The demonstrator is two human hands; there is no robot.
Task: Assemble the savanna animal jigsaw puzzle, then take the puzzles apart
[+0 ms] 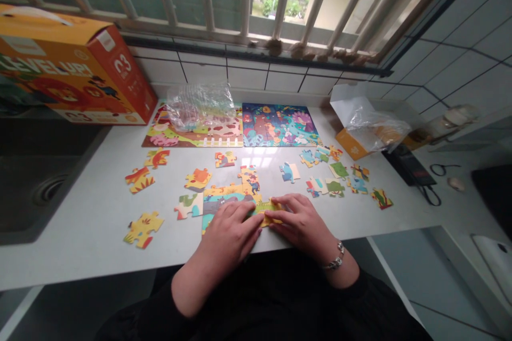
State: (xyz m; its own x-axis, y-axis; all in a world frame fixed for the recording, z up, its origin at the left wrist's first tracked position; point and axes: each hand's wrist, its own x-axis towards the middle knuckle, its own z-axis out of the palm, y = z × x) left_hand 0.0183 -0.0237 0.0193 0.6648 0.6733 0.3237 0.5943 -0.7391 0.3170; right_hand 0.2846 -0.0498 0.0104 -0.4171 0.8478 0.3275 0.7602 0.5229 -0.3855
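Observation:
My left hand (232,226) lies palm down over the partly joined jigsaw puzzle (212,193), its fingers stretched out and its fingertips near the puzzle's right side. My right hand (306,221) holds a yellow-and-green puzzle piece (264,206) by its right edge, thumb and fingers closed on it. That piece lies against the joined part, below the piece with a small figure in a hat (251,181). Whether it is locked in is hidden by my fingers. A green-and-white piece (189,206) touches or nearly touches the puzzle's left edge.
Loose pieces lie left (144,229) and right (336,186) of the puzzle. Behind stand two picture boards, a farm one (188,141) under clear plastic wrap (200,104) and a night forest one (280,125). An orange box (132,82) stands by the sink (44,186); an opened box (352,144) is at right.

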